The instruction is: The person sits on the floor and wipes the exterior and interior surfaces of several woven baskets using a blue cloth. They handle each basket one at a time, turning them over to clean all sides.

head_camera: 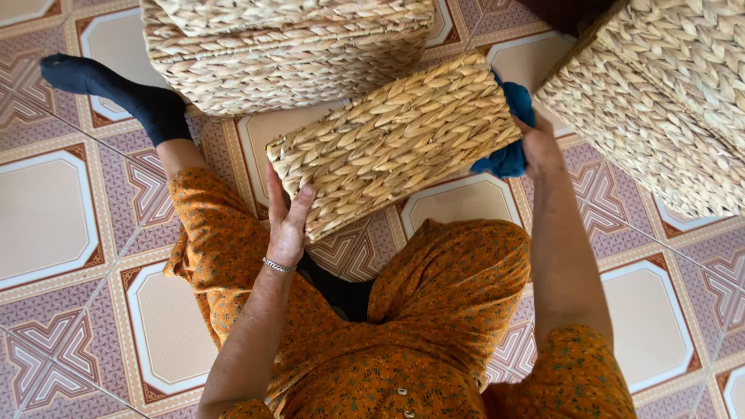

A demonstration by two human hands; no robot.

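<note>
Woven straw basket, rectangular, braided texture.

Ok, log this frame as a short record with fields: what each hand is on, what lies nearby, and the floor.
left hand: left hand pressed against the near-left end of the woven basket
right hand: right hand at the basket's far-right end, holding a blue cloth against it
basket pose: tilted, held above the lap
nearby: large woven basket ahead, another woven basket at right
floor: patterned tiles
</note>
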